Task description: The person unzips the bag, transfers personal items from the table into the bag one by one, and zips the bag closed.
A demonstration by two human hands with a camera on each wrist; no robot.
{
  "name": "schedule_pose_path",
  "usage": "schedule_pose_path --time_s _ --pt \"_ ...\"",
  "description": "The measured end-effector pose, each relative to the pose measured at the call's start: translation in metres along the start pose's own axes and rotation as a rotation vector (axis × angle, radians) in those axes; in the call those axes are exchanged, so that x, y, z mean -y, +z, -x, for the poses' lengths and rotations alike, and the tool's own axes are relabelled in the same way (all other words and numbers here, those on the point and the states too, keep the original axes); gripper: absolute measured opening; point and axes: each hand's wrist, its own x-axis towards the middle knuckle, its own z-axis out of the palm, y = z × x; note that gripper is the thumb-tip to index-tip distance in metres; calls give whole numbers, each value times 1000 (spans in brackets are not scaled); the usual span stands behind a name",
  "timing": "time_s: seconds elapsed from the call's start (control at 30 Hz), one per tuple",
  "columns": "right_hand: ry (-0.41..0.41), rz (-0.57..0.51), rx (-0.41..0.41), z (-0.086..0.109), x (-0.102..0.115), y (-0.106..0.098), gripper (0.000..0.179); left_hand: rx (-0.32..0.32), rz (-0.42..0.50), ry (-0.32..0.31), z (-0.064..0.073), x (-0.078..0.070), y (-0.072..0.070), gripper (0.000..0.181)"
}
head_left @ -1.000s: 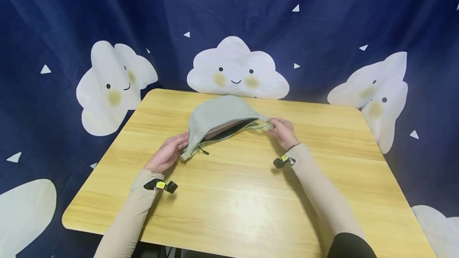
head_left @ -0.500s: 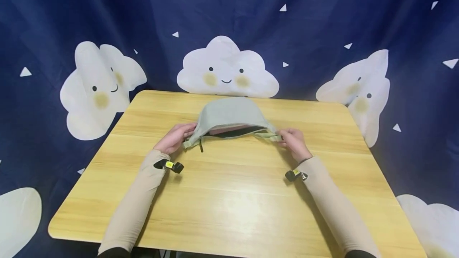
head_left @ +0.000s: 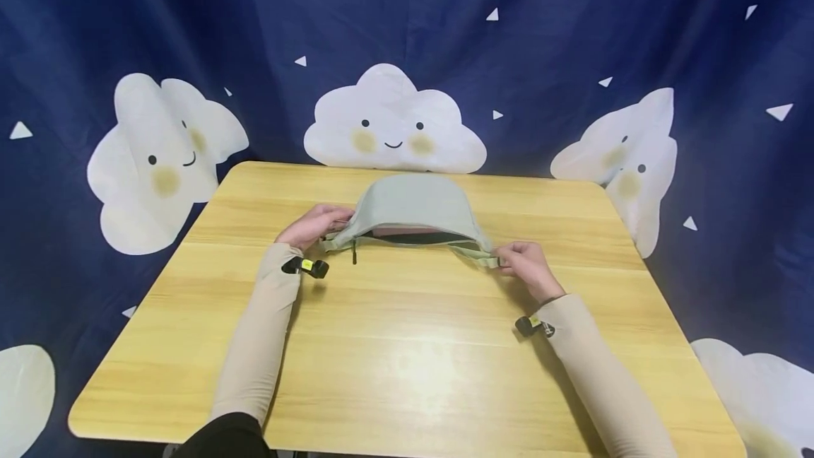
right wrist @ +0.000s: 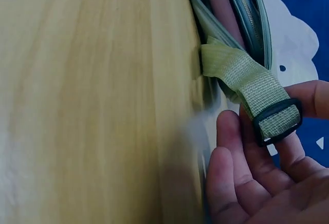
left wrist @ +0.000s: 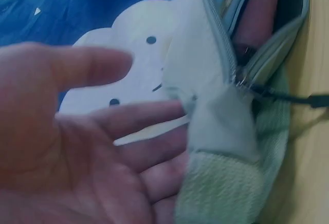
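A pale grey-green waist bag point(head_left: 416, 200) rests on the far half of the table, its open mouth facing me. Something pinkish point(left wrist: 259, 16) shows inside the mouth. My left hand point(head_left: 311, 226) is at the bag's left end, thumb spread away and fingers fairly straight behind the webbing end point(left wrist: 218, 188). By that end hangs a dark zip pull point(head_left: 354, 251). At the other end, my right hand point(head_left: 528, 267) pinches the green strap point(right wrist: 257, 82) near its black slide buckle point(right wrist: 277, 121). Part of the right fingers is hidden behind the strap.
The bag lies on a wood-grain table point(head_left: 407, 373) with rounded corners. Right behind the table's far edge hangs a dark blue curtain point(head_left: 273, 27) with white clouds and triangles. Small black wrist cameras point(head_left: 311, 268) sit on both beige sleeves.
The bag has turned so its mouth faces me squarely. Its left end and my left hand moved away; its right end and my right hand came nearer. The head view shifted somewhat.
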Motion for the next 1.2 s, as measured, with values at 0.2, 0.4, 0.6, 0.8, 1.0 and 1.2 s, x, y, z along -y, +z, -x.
schedule_pose_path --time_s 0.2,0.4,0.6,0.8,1.0,1.2 --pt "-45 148 -39 4 11 3 49 -45 -268 11 13 -6 -4 54" --pt "-300 117 -243 12 51 23 44 -107 -516 52 24 -17 -2 50" --pt "-460 20 -119 13 100 72 31 -116 -710 58 25 -19 6 36" --pt "-385 38 237 -5 117 131 34 -167 -790 24 22 -17 13 15" --pt "-187 56 440 -24 98 184 39 -195 -830 28 20 -16 18 23" --pt "-86 -119 540 -36 73 216 42 -216 -832 43 21 -15 18 32"
